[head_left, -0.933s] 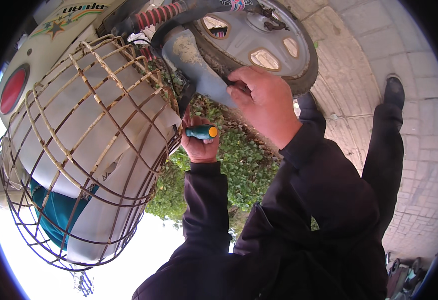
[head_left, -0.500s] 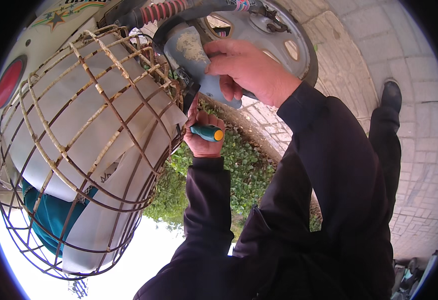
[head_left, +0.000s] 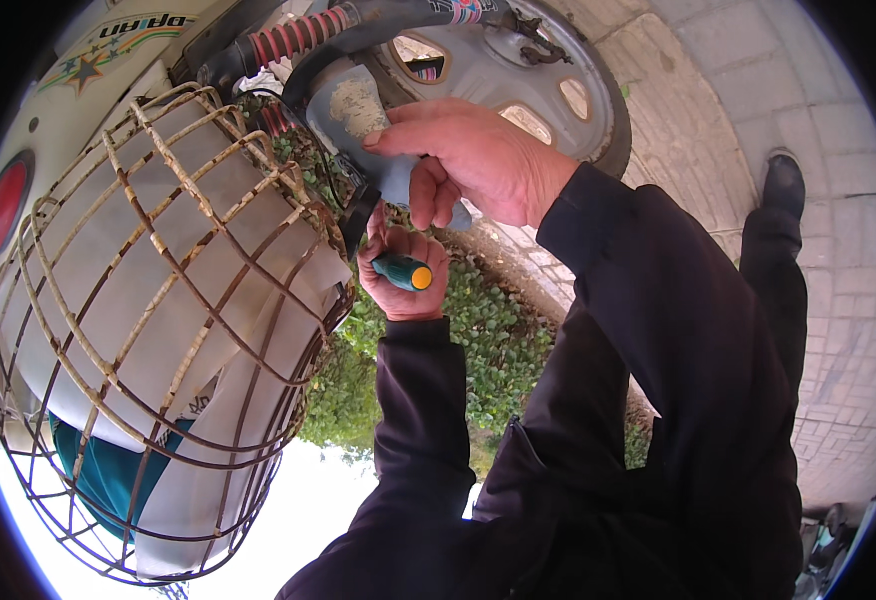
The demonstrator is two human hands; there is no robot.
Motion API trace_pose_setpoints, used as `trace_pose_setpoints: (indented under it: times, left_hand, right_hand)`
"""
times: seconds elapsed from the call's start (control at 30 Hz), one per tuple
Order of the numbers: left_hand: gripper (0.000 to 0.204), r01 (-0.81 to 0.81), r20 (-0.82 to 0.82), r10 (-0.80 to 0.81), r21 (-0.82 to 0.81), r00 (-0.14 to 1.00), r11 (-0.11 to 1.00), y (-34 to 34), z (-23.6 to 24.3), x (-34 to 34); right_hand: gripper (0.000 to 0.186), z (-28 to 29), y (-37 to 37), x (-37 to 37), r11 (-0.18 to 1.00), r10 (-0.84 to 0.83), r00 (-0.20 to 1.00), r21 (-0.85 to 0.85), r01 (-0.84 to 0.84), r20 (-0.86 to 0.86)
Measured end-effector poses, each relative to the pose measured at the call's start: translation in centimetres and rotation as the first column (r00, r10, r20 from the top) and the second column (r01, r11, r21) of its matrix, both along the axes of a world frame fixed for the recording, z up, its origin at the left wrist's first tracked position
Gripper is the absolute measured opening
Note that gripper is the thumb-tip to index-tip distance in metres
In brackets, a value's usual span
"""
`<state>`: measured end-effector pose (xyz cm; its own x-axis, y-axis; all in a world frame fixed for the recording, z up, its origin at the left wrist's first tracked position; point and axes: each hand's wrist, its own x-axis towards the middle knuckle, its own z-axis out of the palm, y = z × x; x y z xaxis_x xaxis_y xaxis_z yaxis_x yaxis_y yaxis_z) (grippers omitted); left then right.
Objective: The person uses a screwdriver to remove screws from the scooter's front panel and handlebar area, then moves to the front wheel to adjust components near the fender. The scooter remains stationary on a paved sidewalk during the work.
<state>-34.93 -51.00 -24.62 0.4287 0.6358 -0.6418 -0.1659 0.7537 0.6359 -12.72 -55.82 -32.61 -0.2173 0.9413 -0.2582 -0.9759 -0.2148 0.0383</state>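
My left hand [head_left: 406, 268] is wrapped round a green handle [head_left: 394, 270] with a yellow end cap, probably a screwdriver's; its blade is hidden. The extended index finger of that hand rests by a black part [head_left: 360, 213] beside the basket. Over the grey mudguard [head_left: 333, 105], which has a worn pale patch, is my right hand [head_left: 483, 160]. Its index finger stretches to the mudguard's surface, while the lower fingers are bent, with a gap between them. Nothing held shows in this hand.
A rusty wire basket [head_left: 123, 367] fills the left side, with white sheeting [head_left: 88, 270] and teal cloth [head_left: 108, 470] inside. Behind the mudguard are a grey wheel [head_left: 478, 65] and a red spring [head_left: 298, 38]. Green plants [head_left: 503, 350] grow beside brick paving [head_left: 838, 330].
My right hand has shifted left along the mudguard, its fingers lower on it. The left hand still grips the handle, turned slightly. Vehicle and basket sit a little further left in view.
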Motion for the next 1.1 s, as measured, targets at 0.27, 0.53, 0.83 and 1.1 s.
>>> trace_pose_setpoints:
  times: [0.27,0.53,0.83,1.1]
  left_hand:
    - [0.05,0.037,-0.081,-0.035,0.021,0.996,0.999,0.1,0.4,-0.1]
    - [0.039,-0.017,-0.31,0.048,0.102,0.95,0.995,-0.4,1.0,0.8]
    - [0.025,0.043,-0.223,-0.025,0.077,0.974,0.996,-0.2,0.9,0.5]
    - [0.04,0.07,-0.166,-0.057,0.071,0.985,0.995,-0.4,0.8,0.4]
  right_hand:
    - [0.036,-0.6,0.0,-0.2,0.999,-0.026,0.999,0.029,0.027,-0.044]
    - [0.036,0.2,-0.2,-0.5,0.998,-0.038,0.999,-0.054,0.038,-0.012]
    - [0.035,-0.2,-0.2,-0.4,0.995,-0.042,0.998,-0.096,0.038,-0.041]
    - [0.038,0.0,-0.2,-0.2,0.998,-0.012,1.0,-0.057,0.013,0.019]
